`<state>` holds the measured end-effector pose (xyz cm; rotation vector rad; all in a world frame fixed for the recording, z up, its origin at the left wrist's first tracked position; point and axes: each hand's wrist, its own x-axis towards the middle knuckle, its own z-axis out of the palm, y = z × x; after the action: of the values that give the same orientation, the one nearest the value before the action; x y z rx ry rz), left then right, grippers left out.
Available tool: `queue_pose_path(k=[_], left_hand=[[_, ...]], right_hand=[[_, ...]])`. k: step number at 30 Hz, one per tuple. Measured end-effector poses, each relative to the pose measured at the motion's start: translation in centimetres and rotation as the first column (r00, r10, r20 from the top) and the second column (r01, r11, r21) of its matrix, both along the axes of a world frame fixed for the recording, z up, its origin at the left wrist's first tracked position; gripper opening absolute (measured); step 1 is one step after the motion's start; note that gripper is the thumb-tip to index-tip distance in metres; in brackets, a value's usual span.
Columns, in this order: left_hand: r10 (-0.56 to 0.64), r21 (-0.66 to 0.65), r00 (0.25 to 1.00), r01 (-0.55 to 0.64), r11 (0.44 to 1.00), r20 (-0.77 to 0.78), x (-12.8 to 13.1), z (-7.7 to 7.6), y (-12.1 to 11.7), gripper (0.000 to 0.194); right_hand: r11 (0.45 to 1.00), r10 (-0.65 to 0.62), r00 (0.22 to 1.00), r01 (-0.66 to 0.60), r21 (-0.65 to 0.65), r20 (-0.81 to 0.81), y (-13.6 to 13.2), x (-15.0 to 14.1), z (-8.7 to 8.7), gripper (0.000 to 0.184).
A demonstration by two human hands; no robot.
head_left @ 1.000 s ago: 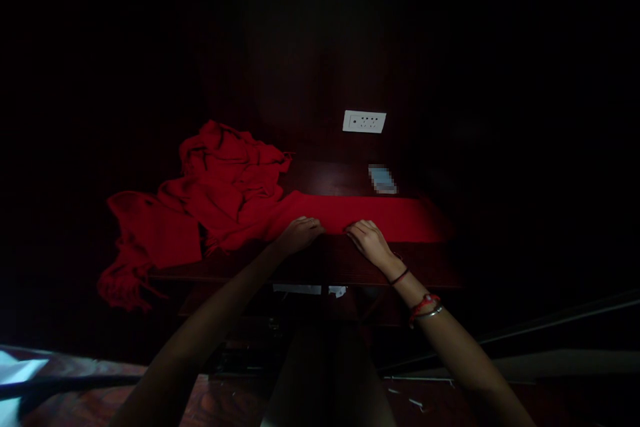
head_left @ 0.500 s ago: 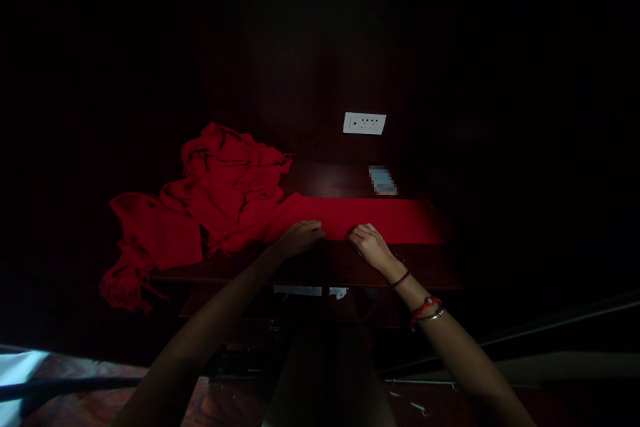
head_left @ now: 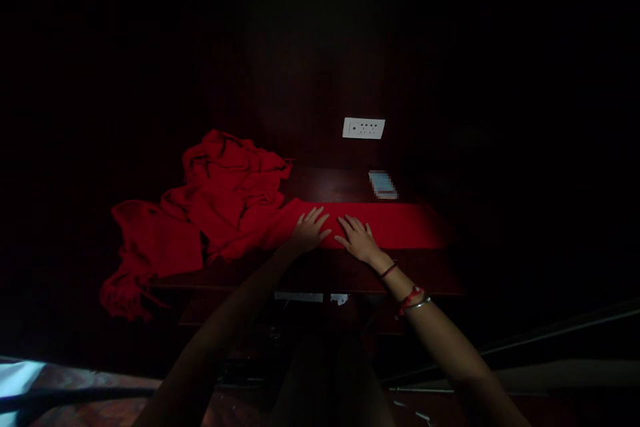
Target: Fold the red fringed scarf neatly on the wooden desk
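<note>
A red fringed scarf [head_left: 405, 225] stretches across a dark wooden desk. Its right part lies flat in a long band, while the left part is a crumpled heap, with a fringed end hanging over the front edge. My left hand [head_left: 309, 232] rests on the flat band near where the folds begin, fingers spread. Close beside it on the right, my right hand [head_left: 359, 237] also lies on the cloth with its fingers apart. Neither hand grips the fabric. Bracelets circle my right wrist.
Behind the scarf lies a blurred pale-blue flat object [head_left: 383, 185]. A white power socket [head_left: 364, 128] is set in the dark panel at the back. Below the desk edge [head_left: 320, 288] is a shelf with white papers [head_left: 299, 297]. Much of the surroundings is too dark to make out.
Both hands have gone from curled fingers at the scarf's front edge to spread fingers lying on it. The right hand has shifted slightly left. The scarf looks unchanged.
</note>
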<state>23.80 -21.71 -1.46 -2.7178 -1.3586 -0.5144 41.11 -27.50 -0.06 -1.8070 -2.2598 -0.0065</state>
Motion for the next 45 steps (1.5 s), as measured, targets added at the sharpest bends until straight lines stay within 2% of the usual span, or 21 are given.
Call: queue_pose_path(k=[3, 6, 10, 13, 15, 21, 24, 26, 28, 30, 32, 34, 38, 42, 45], left_hand=[[0.007, -0.057, 0.994, -0.013, 0.998, -0.107, -0.1, -1.0, 0.1, 0.049], [0.006, -0.051, 0.992, -0.012, 0.999, -0.125, -0.5, -1.1, 0.1, 0.051], [0.025, -0.032, 0.995, -0.029, 0.999, -0.099, -0.5, -0.9, -0.1, 0.049], [0.109, -0.009, 0.993, -0.109, 0.994, -0.049, -0.4, -0.7, -0.4, 0.048], [0.167, -0.02, 0.985, -0.168, 0.986, -0.034, -0.5, -0.6, -0.6, 0.05], [0.203, -0.092, 0.97, -0.215, 0.972, -0.131, -0.7, 0.0, -0.8, 0.052], [0.222, -0.095, 0.966, -0.236, 0.967, -0.133, -0.5, 0.2, -0.8, 0.052], [0.211, -0.053, 0.972, -0.217, 0.975, -0.105, -0.2, 0.3, -0.8, 0.052], [0.16, 0.01, 0.984, -0.16, 0.987, -0.074, 0.0, 0.4, -0.7, 0.051], [0.119, 0.012, 0.99, -0.119, 0.993, -0.075, 0.1, 0.4, -0.6, 0.05], [0.116, -0.044, 0.988, -0.121, 0.992, -0.102, 0.0, 0.4, -0.4, 0.05], [0.114, -0.094, 0.985, -0.127, 0.987, -0.13, -0.2, 0.3, -0.3, 0.051], [0.106, -0.108, 0.985, -0.12, 0.987, -0.133, -0.4, 0.1, -0.2, 0.05], [0.225, -0.084, 0.968, -0.234, 0.969, -0.109, -0.4, 0.0, -0.3, 0.052], [0.266, -0.093, 0.957, -0.277, 0.956, -0.12, -0.4, 0.0, -0.4, 0.053]], right_hand=[[0.986, -0.009, 0.998, 0.021, -0.168, 0.069, 0.0, 0.5, -0.3, 0.058], [0.97, -0.045, 0.995, 0.064, -0.233, 0.087, -0.3, 2.3, -0.3, 0.059], [0.955, -0.165, 0.981, 0.184, -0.235, 0.098, -0.6, 5.0, -0.1, 0.06], [0.943, -0.261, 0.96, 0.275, -0.187, 0.097, -0.8, 6.7, -0.1, 0.062], [0.921, -0.299, 0.947, 0.318, -0.224, 0.114, -1.0, 7.8, -0.1, 0.062], [0.862, -0.373, 0.909, 0.413, -0.295, 0.185, -1.5, 11.2, -0.5, 0.055], [0.843, -0.418, 0.89, 0.454, -0.289, 0.182, -1.6, 11.0, -0.1, 0.057], [0.871, -0.409, 0.898, 0.438, -0.224, 0.164, -1.6, 9.5, 0.3, 0.059], [0.92, -0.342, 0.931, 0.36, -0.153, 0.13, -1.4, 7.3, 0.7, 0.06], [0.961, -0.231, 0.968, 0.243, -0.134, 0.094, -1.0, 4.9, 0.9, 0.061], [0.971, -0.147, 0.986, 0.16, -0.176, 0.081, -0.6, 3.1, 0.9, 0.061], [0.962, -0.113, 0.989, 0.132, -0.239, 0.091, -0.2, 2.4, 0.6, 0.06], [0.938, -0.151, 0.981, 0.18, -0.295, 0.121, 0.0, 4.6, 0.0, 0.058], [0.893, -0.287, 0.946, 0.321, -0.314, 0.152, -0.3, 8.3, -0.1, 0.056], [0.859, -0.392, 0.907, 0.42, -0.292, 0.151, -0.5, 9.3, 0.3, 0.058]])
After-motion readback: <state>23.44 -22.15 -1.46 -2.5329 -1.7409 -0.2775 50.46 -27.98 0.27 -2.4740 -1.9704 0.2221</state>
